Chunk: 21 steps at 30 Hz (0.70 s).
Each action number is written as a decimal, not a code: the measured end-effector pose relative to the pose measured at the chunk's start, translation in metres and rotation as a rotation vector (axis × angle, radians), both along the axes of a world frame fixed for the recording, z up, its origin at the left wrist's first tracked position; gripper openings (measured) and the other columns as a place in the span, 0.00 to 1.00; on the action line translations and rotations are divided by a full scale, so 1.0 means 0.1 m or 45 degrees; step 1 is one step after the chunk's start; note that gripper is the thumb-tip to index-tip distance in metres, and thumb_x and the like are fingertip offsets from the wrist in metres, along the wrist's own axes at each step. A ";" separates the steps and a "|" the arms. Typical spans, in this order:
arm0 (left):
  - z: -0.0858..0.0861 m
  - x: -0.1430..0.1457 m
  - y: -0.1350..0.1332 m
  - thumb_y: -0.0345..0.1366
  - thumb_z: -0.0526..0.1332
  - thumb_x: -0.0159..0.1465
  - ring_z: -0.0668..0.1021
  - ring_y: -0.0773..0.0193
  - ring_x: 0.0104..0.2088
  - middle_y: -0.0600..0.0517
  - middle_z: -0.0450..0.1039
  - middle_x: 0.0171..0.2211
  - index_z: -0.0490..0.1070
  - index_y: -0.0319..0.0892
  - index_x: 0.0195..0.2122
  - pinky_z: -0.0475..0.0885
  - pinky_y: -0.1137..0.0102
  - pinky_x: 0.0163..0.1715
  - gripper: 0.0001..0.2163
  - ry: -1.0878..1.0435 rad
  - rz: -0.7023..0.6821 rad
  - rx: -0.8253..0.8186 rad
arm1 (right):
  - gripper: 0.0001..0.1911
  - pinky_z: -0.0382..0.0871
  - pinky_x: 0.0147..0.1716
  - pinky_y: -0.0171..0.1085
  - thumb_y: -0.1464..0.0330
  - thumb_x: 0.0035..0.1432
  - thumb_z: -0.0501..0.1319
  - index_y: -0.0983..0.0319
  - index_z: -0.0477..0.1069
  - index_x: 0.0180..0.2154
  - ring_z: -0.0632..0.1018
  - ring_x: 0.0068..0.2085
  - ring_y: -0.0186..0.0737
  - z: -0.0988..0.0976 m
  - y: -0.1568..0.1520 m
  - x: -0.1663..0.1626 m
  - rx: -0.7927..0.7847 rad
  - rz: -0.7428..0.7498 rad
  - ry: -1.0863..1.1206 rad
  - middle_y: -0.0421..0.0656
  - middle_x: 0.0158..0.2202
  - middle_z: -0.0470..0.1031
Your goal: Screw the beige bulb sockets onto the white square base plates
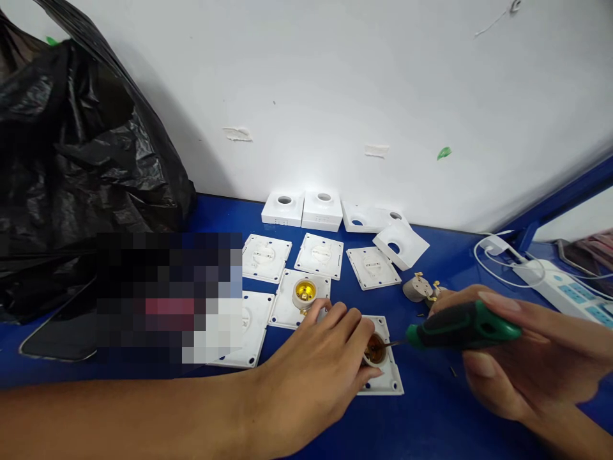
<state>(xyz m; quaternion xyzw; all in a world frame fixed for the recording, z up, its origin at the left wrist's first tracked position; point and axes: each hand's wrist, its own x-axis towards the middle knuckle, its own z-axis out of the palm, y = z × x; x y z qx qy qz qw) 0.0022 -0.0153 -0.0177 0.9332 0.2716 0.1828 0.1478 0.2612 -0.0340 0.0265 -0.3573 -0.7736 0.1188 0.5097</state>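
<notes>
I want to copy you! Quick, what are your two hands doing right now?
Left hand: open, fingers resting on the white lamp-holder plate.
Right hand: closed around the green-and-black screwdriver, tip in the socket.

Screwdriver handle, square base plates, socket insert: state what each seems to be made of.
Screwdriver handle, held in the right hand: probably rubbery plastic, matte green and black.
Square base plates: likely moulded plastic, smooth white with a slight sheen.
Socket insert: apparently brass-like metal, shiny yellow, reflective.
The left hand steadies a plate.
</notes>
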 end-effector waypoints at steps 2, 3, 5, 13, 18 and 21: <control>0.01 0.00 0.01 0.39 0.60 0.77 0.74 0.49 0.48 0.46 0.74 0.48 0.67 0.37 0.54 0.65 0.47 0.61 0.11 -0.005 0.001 0.013 | 0.29 0.83 0.34 0.45 0.68 0.55 0.75 0.52 0.77 0.59 0.85 0.32 0.47 -0.02 0.00 0.00 0.033 0.024 -0.038 0.43 0.38 0.85; 0.01 0.00 0.01 0.39 0.60 0.77 0.74 0.49 0.48 0.46 0.74 0.48 0.67 0.37 0.54 0.65 0.47 0.62 0.11 -0.007 -0.002 0.018 | 0.29 0.84 0.34 0.46 0.68 0.56 0.75 0.51 0.76 0.60 0.85 0.33 0.47 -0.03 0.00 0.00 0.046 0.025 -0.050 0.43 0.38 0.85; 0.02 0.01 0.01 0.38 0.60 0.77 0.75 0.49 0.48 0.46 0.74 0.48 0.68 0.37 0.54 0.64 0.47 0.62 0.11 -0.009 -0.008 0.019 | 0.29 0.84 0.34 0.45 0.68 0.58 0.74 0.51 0.76 0.60 0.85 0.33 0.48 -0.04 0.00 0.01 0.054 0.014 -0.066 0.44 0.38 0.85; 0.06 -0.01 0.00 0.36 0.62 0.76 0.77 0.49 0.49 0.45 0.75 0.48 0.67 0.38 0.53 0.64 0.46 0.63 0.10 -0.011 -0.017 -0.003 | 0.19 0.85 0.41 0.44 0.64 0.60 0.72 0.55 0.79 0.53 0.87 0.36 0.49 0.00 -0.04 0.14 -0.090 -0.013 -0.307 0.46 0.39 0.84; 0.04 -0.01 0.00 0.37 0.62 0.76 0.77 0.49 0.48 0.45 0.75 0.48 0.68 0.38 0.54 0.66 0.46 0.61 0.11 -0.008 -0.013 0.014 | 0.20 0.85 0.41 0.40 0.64 0.61 0.71 0.56 0.77 0.55 0.88 0.39 0.48 -0.02 -0.03 0.18 -0.059 -0.002 -0.303 0.47 0.43 0.85; 0.05 -0.01 0.01 0.37 0.61 0.76 0.77 0.49 0.48 0.45 0.75 0.48 0.68 0.37 0.54 0.66 0.46 0.62 0.11 -0.009 -0.016 0.025 | 0.18 0.84 0.37 0.39 0.65 0.63 0.70 0.56 0.79 0.54 0.88 0.42 0.50 -0.04 -0.02 0.16 -0.045 0.014 -0.335 0.50 0.47 0.86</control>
